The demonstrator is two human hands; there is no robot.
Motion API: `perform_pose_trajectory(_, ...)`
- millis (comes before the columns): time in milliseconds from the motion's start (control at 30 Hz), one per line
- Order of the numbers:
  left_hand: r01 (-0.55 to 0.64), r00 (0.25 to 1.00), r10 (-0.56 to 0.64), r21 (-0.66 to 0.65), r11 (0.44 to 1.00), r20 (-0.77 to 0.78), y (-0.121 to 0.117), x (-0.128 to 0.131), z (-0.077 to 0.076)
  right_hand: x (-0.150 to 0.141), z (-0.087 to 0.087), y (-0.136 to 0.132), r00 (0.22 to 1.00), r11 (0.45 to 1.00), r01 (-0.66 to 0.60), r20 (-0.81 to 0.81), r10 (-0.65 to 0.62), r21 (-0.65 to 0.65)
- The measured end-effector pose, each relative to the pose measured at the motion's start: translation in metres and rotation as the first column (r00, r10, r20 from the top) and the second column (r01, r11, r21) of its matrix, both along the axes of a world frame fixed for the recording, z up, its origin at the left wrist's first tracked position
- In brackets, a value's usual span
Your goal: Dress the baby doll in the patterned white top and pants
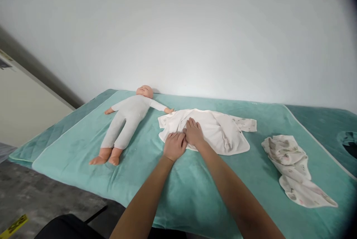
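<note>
The doll (134, 107) is lying left of the left hand (175, 146), whose fingers are curving, pinching or not I cannot tell, onto the white garment (208, 123) spreading beneath both. The right hand (194, 133) is lying open, gripping nothing; light, even pressure is probably sparing creased cloth from dragging.

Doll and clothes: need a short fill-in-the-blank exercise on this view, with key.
1. The doll lies on its ____.
2. The feet of the doll are ____, without socks.
3. Of the left hand and the right hand, the one nearer the wall is the ____ one.
4. From the wearer's view, the crumpled printed garment lies to the ____ of the white shirt.

Missing words: back; bare; right; right.
</note>
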State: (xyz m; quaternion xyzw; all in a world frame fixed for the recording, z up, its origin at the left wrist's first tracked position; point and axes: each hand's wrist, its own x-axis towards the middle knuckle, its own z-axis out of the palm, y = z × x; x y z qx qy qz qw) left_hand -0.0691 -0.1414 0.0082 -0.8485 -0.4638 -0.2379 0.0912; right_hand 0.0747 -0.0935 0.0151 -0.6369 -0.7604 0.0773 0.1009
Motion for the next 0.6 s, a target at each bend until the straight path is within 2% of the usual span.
perform_pose_trajectory(133,0.004,0.999,-0.006,-0.041,0.999,-0.033,0.007,0.0,-0.009,0.001,-0.02,0.04,0.992,0.992,0.126,-0.011,-0.126,0.017)
perform_pose_trajectory(233,-0.003,1.0,0.002,-0.062,0.998,-0.011,0.009,0.001,-0.011,0.007,-0.031,0.046,0.982,0.981,0.187,-0.015,-0.186,0.043)
perform_pose_trajectory(367,-0.022,0.999,0.025,-0.102,0.994,0.026,0.007,-0.001,-0.008,0.03,-0.039,0.031,0.966,0.965,0.258,0.001,-0.258,0.047)
perform_pose_trajectory(500,-0.031,0.997,0.039,-0.127,0.991,0.06,0.002,-0.003,-0.005,0.073,-0.041,0.006,0.935,0.931,0.352,0.018,-0.355,0.092)
perform_pose_trajectory(600,-0.03,0.994,0.045,-0.148,0.989,0.099,-0.005,-0.002,-0.003,0.103,-0.037,-0.015,0.927,0.925,0.373,0.014,-0.375,0.079)
